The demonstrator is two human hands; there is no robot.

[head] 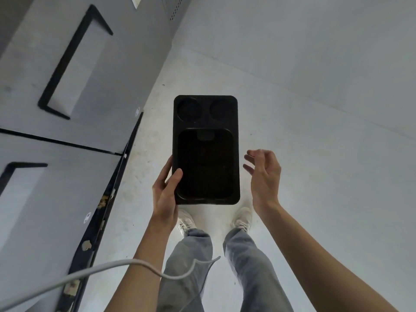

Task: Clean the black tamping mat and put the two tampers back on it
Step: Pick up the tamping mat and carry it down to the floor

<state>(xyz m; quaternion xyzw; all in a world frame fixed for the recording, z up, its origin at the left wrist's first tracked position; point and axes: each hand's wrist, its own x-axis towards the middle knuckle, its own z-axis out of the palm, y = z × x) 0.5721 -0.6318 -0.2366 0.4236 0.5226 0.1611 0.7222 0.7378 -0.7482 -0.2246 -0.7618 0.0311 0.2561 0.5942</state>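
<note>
The black tamping mat [206, 149] is held flat in the air over the floor, its long side pointing away from me. It has two round recesses at the far end and one large rounded recess nearer me; all are bare. My left hand [165, 190] grips its near left edge, thumb on top. Just to the right of the mat my right hand [264, 176] hovers with fingers spread, not touching it. No tamper is in view.
Grey cabinet doors [67, 86] with black handles run along the left, with a dark kick strip [108, 199] at the bottom. A pale floor [292, 143] lies below, with my legs and white shoes [243, 218] under the mat. A white cable [112, 266] crosses my left forearm.
</note>
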